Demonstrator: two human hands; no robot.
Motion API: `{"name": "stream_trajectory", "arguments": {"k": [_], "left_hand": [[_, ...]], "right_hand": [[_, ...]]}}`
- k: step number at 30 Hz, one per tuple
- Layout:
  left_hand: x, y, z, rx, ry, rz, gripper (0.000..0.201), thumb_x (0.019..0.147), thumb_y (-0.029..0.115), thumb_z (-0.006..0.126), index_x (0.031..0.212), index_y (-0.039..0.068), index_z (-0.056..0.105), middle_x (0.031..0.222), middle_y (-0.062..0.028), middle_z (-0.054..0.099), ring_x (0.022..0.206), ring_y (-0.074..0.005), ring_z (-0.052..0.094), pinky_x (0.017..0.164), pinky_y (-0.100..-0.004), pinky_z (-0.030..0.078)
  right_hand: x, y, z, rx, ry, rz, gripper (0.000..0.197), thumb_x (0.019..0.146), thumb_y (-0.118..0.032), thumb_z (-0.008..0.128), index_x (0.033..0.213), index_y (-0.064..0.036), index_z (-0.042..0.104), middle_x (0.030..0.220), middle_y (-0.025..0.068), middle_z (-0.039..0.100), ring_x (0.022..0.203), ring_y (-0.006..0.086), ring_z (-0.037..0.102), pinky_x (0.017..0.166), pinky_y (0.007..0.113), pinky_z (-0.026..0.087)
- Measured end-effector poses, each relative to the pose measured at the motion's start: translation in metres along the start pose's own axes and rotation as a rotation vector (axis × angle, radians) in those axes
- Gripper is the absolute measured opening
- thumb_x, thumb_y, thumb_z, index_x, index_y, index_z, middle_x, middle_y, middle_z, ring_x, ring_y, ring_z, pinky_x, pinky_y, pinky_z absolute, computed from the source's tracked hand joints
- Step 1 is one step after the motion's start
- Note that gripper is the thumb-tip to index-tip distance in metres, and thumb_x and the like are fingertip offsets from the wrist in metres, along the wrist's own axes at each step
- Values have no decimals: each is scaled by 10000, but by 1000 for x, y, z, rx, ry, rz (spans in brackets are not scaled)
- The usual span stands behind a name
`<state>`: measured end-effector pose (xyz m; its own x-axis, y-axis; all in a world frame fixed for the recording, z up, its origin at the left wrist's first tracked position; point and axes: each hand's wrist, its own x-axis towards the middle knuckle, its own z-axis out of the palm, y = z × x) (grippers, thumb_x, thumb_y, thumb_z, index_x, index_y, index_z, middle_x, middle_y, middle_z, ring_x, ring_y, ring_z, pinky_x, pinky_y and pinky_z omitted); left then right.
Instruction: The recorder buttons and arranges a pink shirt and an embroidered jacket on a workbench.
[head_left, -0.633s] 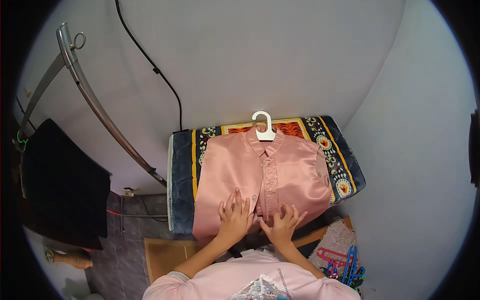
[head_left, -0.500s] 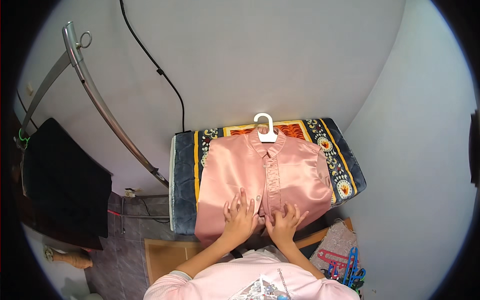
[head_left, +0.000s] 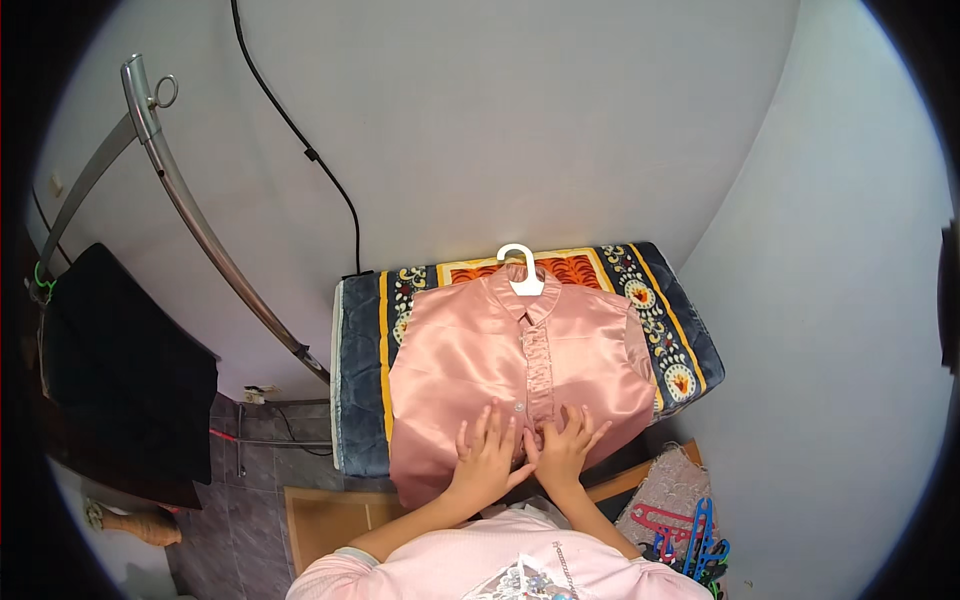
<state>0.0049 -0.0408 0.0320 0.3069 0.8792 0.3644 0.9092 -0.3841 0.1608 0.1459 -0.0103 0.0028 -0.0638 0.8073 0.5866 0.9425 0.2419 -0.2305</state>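
Observation:
A shiny pink satin shirt [head_left: 455,345] with a collar and a ruffled front placket lies face up, a white hanger [head_left: 521,272] showing at its neck. My left hand [head_left: 487,462] rests palm down on the lower front, left of the placket, fingers spread. Just right of the placket, my right hand [head_left: 566,450] lies on the fabric, its fingers fanned out and its thumb near the placket's edge. The two thumbs are close together. Neither hand visibly grips the cloth. My body hides the shirt's lower end.
Under the shirt is a table covered with a patterned dark blue blanket [head_left: 362,400], against the wall. A metal rack [head_left: 205,230] with a black garment [head_left: 130,360] stands at left. Lower right are red and blue hangers [head_left: 705,530]; lower left, a brown board [head_left: 320,510].
My left hand has shifted slightly right toward the placket, so the two hands are closer together. The whole view has shifted slightly; the shirt stays flat on the blanket.

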Motion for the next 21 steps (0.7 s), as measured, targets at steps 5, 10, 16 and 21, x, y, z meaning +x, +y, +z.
{"name": "stream_trajectory", "arguments": {"k": [5, 10, 16, 21], "left_hand": [[-8, -8, 16, 193, -10, 48, 722, 802, 569, 550, 1305, 57, 475, 1423, -229, 325, 1313, -303, 284, 1036, -522, 170], [-2, -9, 5, 1, 43, -29, 654, 814, 478, 582, 1303, 56, 479, 1433, -251, 289, 1292, -345, 283, 1016, -532, 186], [10, -18, 6, -81, 56, -43, 608, 800, 381, 622, 1293, 59, 475, 1461, -297, 184, 1239, -428, 280, 1001, -579, 189], [35, -18, 4, -60, 100, -51, 566, 786, 349, 621, 1263, 62, 515, 1469, -264, 212, 1271, -371, 269, 1013, -555, 181]], "right_hand": [[10, 3, -17, 219, -28, 24, 144, 707, -206, 686, 752, -83, 626, 1170, 181, 468, 1194, 408, 319, 1040, 638, 100], [32, 13, -41, 315, -106, 11, 196, 694, -244, 738, 732, -89, 624, 1204, 176, 429, 1191, 396, 308, 1042, 612, 77], [66, 14, -15, 228, -34, 2, 278, 714, -333, 726, 767, -81, 623, 1208, 179, 452, 1199, 403, 324, 1028, 605, 163], [103, 16, 12, 30, -69, -17, 418, 674, -435, 727, 726, -30, 638, 1181, 195, 475, 1214, 389, 331, 1032, 638, 146]]}}
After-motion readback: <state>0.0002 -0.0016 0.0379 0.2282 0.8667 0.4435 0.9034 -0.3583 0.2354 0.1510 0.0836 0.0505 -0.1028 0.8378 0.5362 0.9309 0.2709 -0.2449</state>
